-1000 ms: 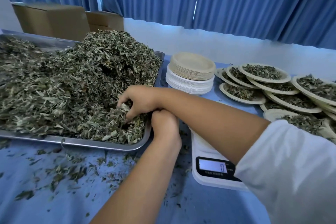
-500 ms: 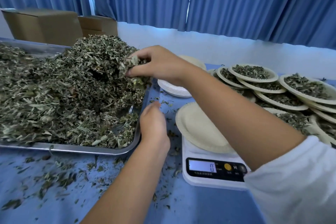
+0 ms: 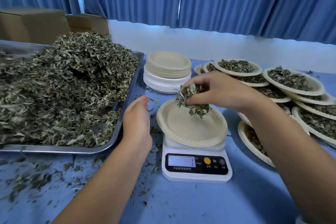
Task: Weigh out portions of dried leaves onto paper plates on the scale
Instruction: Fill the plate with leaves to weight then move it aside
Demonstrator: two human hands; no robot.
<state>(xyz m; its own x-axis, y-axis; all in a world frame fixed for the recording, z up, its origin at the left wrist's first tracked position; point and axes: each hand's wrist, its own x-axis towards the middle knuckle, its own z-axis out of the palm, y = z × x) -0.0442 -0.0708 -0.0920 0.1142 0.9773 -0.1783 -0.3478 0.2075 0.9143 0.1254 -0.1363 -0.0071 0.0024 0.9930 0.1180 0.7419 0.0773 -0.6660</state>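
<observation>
The right hand point(image 3: 218, 91) is gripping a handful of leaves point(image 3: 193, 101), fingers curled around the clump, and is holding it just above the paper plate point(image 3: 190, 131) on the scale point(image 3: 197, 169). The plate is lying bare, so this portion is judged to be only beginning. The display is too blurred to read. The left hand point(image 3: 136, 118) is hanging relaxed, holding nothing, between the scale and the tray point(image 3: 72, 150). The heap of leaves point(image 3: 63, 87) in the tray is standing high, and a stack of empty plates point(image 3: 168, 71) is waiting behind the scale, so much work appears to be remaining. To the right, filled plates point(image 3: 294, 82) are lying overlapped, showing that many portions are already done. Loose scraps are littering the table point(image 3: 181, 205).
</observation>
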